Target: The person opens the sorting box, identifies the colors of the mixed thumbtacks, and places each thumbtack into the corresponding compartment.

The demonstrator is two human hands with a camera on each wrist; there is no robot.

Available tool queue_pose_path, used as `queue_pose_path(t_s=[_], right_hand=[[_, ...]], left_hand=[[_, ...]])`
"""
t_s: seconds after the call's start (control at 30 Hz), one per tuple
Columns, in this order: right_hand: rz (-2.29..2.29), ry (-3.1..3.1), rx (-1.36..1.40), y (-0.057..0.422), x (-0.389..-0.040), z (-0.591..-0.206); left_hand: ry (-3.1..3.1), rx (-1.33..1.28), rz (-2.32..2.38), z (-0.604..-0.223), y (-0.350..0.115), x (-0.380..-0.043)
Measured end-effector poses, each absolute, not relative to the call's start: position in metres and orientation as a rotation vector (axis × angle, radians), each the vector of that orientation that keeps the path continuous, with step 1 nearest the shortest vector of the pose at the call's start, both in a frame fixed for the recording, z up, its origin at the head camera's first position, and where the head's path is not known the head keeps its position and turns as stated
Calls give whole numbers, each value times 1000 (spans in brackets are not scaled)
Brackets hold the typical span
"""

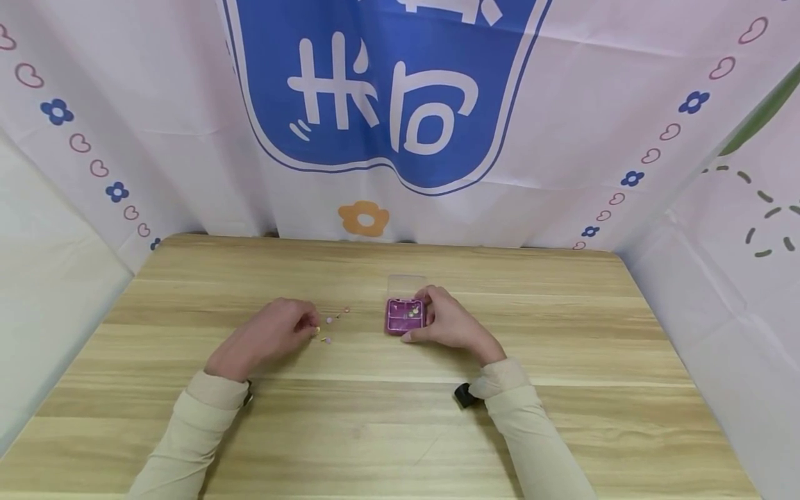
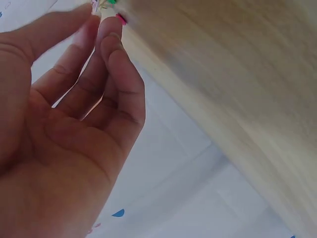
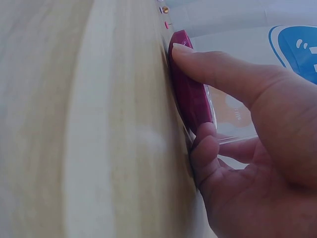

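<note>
My right hand [image 1: 453, 319] grips the right side of a small purple compartment box [image 1: 405, 327] on the table. Its clear lid [image 1: 406, 285] is swung back, away from me. Small yellowish-green pieces [image 1: 414, 312] lie in the back right compartment. In the right wrist view, the thumb lies along the box's wall [image 3: 190, 96], with fingers at its other end. To the left, my left hand [image 1: 275, 333] pinches a tiny stud-like piece [image 2: 96, 6] between thumb and forefinger, at the view's top edge. Several tiny coloured studs [image 1: 329, 320] lie beside these fingertips.
Everything rests on a wood-grain table [image 1: 375, 430]. A printed cloth [image 1: 187, 139] hangs along its back edge, with white cloth at both sides. A black wrist device [image 1: 465, 396] sits at the right cuff. Past the box, a pink stud [image 3: 167, 25] shows in the right wrist view.
</note>
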State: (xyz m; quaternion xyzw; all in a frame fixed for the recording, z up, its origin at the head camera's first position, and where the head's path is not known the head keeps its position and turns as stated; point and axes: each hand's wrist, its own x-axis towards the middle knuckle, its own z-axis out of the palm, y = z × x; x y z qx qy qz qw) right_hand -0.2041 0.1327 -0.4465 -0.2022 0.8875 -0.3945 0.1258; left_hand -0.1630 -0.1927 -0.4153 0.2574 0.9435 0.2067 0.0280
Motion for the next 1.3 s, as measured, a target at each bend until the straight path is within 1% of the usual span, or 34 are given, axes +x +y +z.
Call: queue_pose_path(t_s=[0.17, 0.57, 0.9, 1.17, 1.3], right_hand=[[-1149, 2587, -593, 133, -204, -446], [-1164, 2581, -597, 133, -204, -447], [-1167, 2584, -600, 133, -204, -449], [-1177, 2580, -590, 132, -203, -446], [-1174, 2579, -586, 133, -203, -445]], left_hand=[[2871, 746, 650, -414, -195, -161], [2856, 785, 614, -414, -197, -161], [2875, 724, 627, -416, -196, -162], [2902, 747, 704, -413, -195, -163], [2937, 802, 765, -406, -190, -163]])
